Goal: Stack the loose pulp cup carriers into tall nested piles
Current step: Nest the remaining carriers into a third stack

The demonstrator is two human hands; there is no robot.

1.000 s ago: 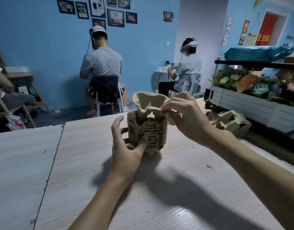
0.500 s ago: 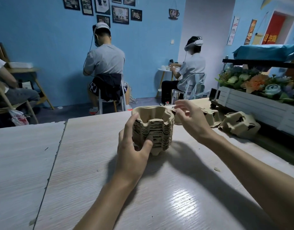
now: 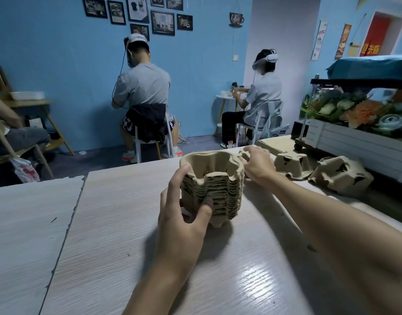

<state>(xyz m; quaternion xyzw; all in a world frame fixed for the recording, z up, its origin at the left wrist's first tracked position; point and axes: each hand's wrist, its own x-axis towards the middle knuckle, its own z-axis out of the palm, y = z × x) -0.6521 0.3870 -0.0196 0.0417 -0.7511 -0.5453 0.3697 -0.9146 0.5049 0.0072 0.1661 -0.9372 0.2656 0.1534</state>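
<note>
Left hand (image 3: 184,214) grips pile (image 3: 218,189); right hand (image 3: 257,165) at carrier (image 3: 242,155) behind it, grasp unclear. Risk: carrier nests crooked, pile tips if grip loosens.

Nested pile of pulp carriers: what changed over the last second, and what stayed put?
The top carrier, tilted a second ago, now sits nested in the pile. The right hand let it go and moved away to a loose carrier behind the pile; whether it grips it is unclear. The left hand kept gripping the pile's near side, and the pile stayed on the table.
</note>
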